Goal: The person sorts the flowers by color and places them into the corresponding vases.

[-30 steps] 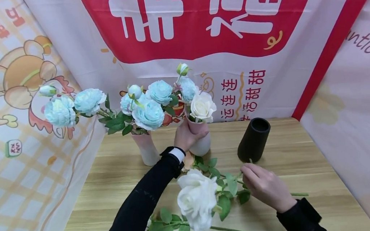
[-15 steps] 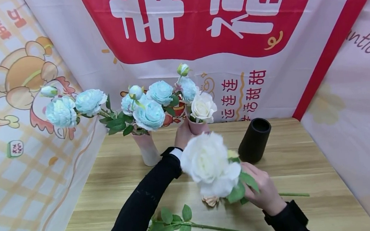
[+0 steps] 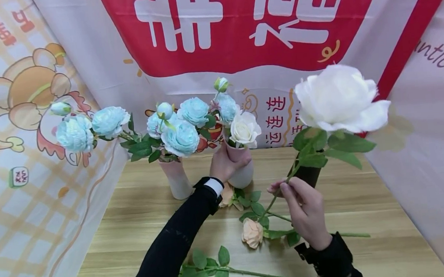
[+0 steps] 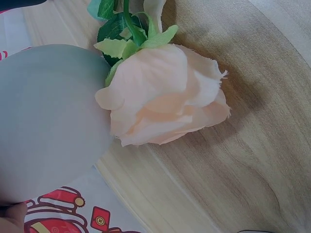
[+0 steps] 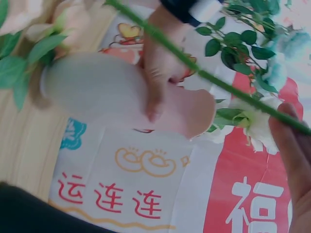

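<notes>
My left hand [image 3: 224, 163] grips the neck of a rounded pink-and-white vase [image 3: 242, 177], which holds a white rose [image 3: 244, 129] and a pale blue flower [image 3: 226, 107]. In the right wrist view its thumb lies across the vase's pink part. My right hand [image 3: 307, 210] pinches the green stem [image 5: 194, 73] of a large white rose [image 3: 340, 98], bloom up and tilted right, in front of the black vase [image 3: 310, 175]. Below that stem lies a peach rose [image 3: 252, 233] on the table. Another peach rose [image 4: 165, 97] lies right beside the held vase's base.
A second pink-and-white vase [image 3: 177, 183] with several blue peonies [image 3: 180, 137] stands at the left, blooms reaching far leftward. A leafy green stem [image 3: 252, 275] lies near the front of the wooden table [image 3: 376, 213]. A printed cloth [image 3: 186, 84] hangs behind.
My right hand has lifted the white rose off the table area and swung its bloom up and to the right, uncovering the peach rose. My left hand stays on the vase.
</notes>
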{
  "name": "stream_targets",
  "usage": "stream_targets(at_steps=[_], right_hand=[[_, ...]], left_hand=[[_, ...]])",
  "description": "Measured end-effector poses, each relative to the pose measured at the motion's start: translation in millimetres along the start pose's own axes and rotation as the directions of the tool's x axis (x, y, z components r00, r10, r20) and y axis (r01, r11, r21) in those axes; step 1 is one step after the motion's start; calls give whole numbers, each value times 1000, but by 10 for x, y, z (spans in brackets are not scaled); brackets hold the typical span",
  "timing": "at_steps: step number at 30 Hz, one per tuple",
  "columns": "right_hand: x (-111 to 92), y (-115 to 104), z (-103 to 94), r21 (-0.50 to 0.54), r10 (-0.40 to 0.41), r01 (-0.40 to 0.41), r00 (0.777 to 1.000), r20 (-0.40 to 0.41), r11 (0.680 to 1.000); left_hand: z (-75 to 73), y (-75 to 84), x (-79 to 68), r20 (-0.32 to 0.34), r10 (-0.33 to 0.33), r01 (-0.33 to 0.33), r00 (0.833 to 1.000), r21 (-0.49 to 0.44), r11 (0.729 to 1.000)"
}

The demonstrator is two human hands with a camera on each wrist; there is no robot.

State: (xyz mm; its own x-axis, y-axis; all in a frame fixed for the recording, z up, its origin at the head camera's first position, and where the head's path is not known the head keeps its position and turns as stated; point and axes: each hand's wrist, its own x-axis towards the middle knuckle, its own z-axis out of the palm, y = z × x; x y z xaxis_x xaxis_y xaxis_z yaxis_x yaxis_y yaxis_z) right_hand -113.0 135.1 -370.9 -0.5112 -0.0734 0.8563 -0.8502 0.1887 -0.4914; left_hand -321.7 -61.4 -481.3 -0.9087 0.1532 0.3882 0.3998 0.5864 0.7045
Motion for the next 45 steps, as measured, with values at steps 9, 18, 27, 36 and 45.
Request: stream_targets(at_steps=[9,18,27,36,45], right_hand=[[203,-21,-4,68,100,-90,980,-174,994],[395,-36,-23,2,178,-189,923,-342,982],[623,11,-12,103,216,-191,899,-381,976],[807,135,4,224,230,-141,865,-445,964],[906,485,-14,219,218,-122,840,-498,968]], left_hand=[[-4,19,5,0,9,-9,1000,8,1000],[-14,-3,31,-19,31,-31,999,-11,999],[-12,-24,23,-16,25,-25,1000,-7,1000],[5,-32,25,-11,36,-36,999,-4,999],[1,-17,2,-19,26,-26,999,10,1000]])
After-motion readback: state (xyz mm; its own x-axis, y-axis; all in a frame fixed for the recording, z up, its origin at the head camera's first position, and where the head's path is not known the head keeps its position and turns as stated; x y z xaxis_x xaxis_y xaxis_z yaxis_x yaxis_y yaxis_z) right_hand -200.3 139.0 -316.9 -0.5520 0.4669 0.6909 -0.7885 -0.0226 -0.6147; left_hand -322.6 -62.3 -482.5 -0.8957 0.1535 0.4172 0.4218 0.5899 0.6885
